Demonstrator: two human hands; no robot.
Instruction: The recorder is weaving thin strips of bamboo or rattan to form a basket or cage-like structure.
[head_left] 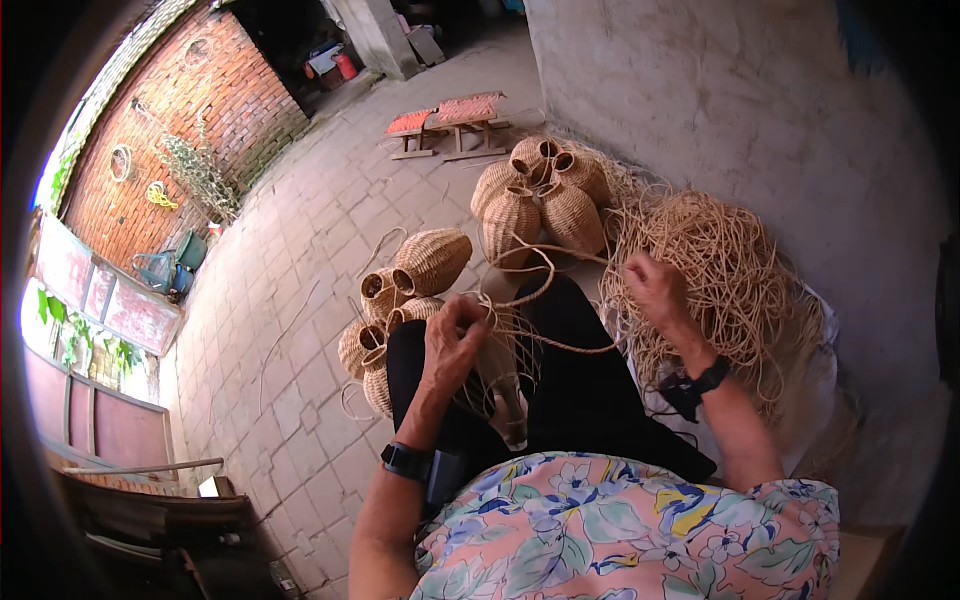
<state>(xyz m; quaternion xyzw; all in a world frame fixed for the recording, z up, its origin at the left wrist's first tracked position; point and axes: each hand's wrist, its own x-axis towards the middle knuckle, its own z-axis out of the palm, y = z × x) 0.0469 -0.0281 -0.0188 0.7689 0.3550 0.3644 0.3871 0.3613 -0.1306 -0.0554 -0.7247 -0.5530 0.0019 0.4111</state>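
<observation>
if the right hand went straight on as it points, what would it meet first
The right hand would likely meet the nearest tan, rounded woven basket ahead-left; depth is unclear, so it might pass above.

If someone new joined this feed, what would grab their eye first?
Probably the heaped, tangled straw-coloured cord at the right. Next come the narrow-mouthed woven baskets, grouped ahead and left. In the middle, the left hand grips a loose-stranded weave, and the right hand is raised beside the cord.
</observation>
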